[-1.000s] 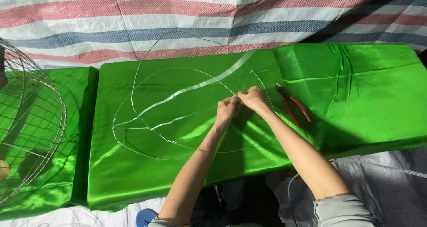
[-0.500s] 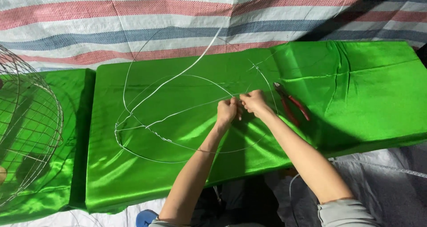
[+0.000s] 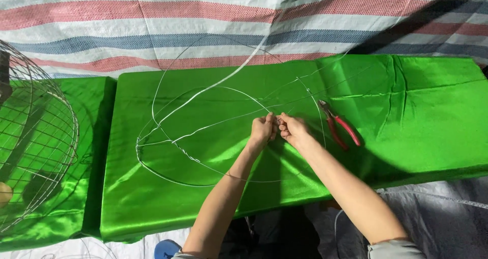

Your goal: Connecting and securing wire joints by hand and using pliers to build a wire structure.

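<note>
Now wire frame (image 3: 203,132) turned; both hands seemingly still pinching.

Looks like a makeshift craft workshop, set up low on the ground rather than in a fitted room. Marked by a striped tarpaulin (image 3: 152,15) in red, blue and white hung behind as a backdrop, and by a low bench draped in shiny green satin cloth (image 3: 417,111) serving as work surface. Shown too by loops of bare wire (image 3: 203,94) spread over the cloth's middle, red-handled pliers (image 3: 339,124) lying toward its right half, and a domed wire-mesh frame (image 3: 35,137) off the left edge. Lit by hard sunlight with sharp shadows.
</note>
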